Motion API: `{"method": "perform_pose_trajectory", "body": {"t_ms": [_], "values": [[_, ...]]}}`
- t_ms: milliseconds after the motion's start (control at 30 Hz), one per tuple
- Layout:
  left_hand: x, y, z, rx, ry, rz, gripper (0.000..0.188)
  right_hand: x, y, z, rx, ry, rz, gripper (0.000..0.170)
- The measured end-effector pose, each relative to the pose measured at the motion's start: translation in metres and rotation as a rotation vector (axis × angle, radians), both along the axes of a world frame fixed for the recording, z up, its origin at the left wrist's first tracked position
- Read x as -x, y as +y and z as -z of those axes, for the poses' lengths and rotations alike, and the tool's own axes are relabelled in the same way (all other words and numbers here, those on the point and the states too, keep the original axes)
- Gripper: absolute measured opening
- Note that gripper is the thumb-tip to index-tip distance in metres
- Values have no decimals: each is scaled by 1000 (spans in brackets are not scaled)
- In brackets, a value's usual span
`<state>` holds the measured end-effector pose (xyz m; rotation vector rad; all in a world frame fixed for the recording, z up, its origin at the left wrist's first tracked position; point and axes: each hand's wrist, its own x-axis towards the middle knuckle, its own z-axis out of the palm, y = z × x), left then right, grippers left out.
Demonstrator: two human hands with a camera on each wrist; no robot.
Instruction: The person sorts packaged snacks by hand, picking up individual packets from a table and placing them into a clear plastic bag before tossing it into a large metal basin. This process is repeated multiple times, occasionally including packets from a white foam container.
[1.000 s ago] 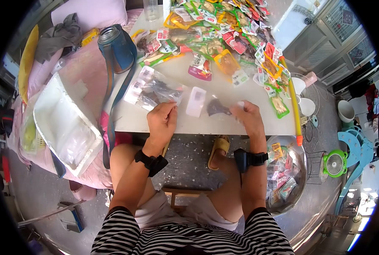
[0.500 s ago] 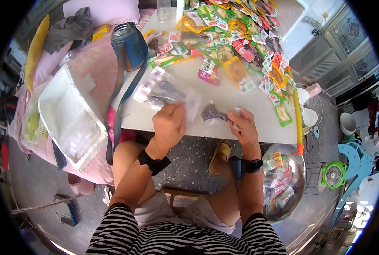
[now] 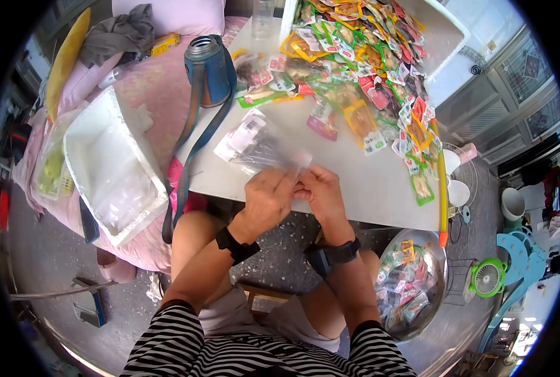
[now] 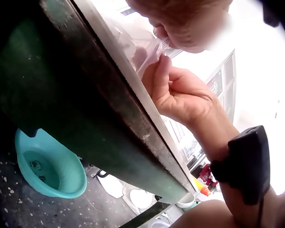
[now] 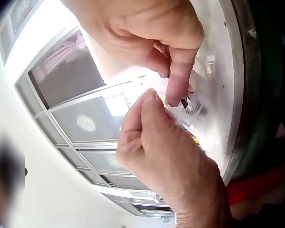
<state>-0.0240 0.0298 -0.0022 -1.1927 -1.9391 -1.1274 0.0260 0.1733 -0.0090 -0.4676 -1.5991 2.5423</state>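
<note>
Both hands meet over the front edge of the table (image 3: 368,179). My left hand (image 3: 269,198) and right hand (image 3: 321,191) pinch a clear plastic bag (image 3: 300,161) between thumbs and fingers, fingertips close together. In the left wrist view, thin clear film stretches by the right hand (image 4: 180,95). The right wrist view shows something small and dark (image 5: 184,102) at the right fingertips. Just past the left hand lie clear packets with white labels (image 3: 250,133) and dark contents. The dark vacuum pack seen earlier is mostly hidden by the fingers.
Colourful food packets (image 3: 355,56) are heaped at the back, beside a blue flask (image 3: 211,75) with a strap. A white foam box (image 3: 113,166) sits on the bed at left. Below right, a metal basin (image 3: 440,276) holds more packets. A yellow pole (image 3: 442,182) lines the right edge.
The right hand has moved left with the dark pack to meet the left hand, which has lifted the white-labelled bag off the table. The head view has shifted slightly.
</note>
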Motion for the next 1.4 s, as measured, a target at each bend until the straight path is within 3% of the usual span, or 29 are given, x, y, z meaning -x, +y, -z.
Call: {"method": "perform_pose_trajectory", "body": {"t_ms": [100, 200, 400, 500, 600, 700, 800, 900, 1000, 1100, 1300, 1400], "values": [[1, 0, 2, 5, -8, 32, 32, 3, -13, -3, -338, -168, 84, 14], [2, 0, 2, -34, -69, 89, 28, 9, -29, 4, -619, -38, 256, 13], [6, -1, 6, -43, -207, 149, 22, 18, -21, 18, -911, 52, 376, 13], [6, -3, 7, -3, -200, 101, 22, 5, 3, -2, -751, -85, 211, 14], [4, -4, 8, 45, -168, 54, 26, -6, 26, 3, -679, 89, 474, 16], [0, -2, 11, 108, -84, 15, 27, -6, 34, 1, -438, 5, 426, 18], [-2, 0, 13, 189, 4, -13, 26, 9, 31, 9, -682, 65, 306, 18], [-6, -2, 12, 284, 20, -18, 32, 26, 30, 29, -873, 206, 356, 20], [-8, 0, 16, 340, 22, -40, 41, 28, 36, 23, -669, 140, 365, 21], [-12, 6, 21, 324, 52, -80, 46, 15, 38, -4, -188, -12, 292, 22], [-13, 8, 13, 270, 204, -87, 39, 3, 40, 0, 109, 89, 314, 24], [-12, 6, 3, 240, 282, -11, 31, -7, 34, 2, 109, 124, 360, 24]]}}
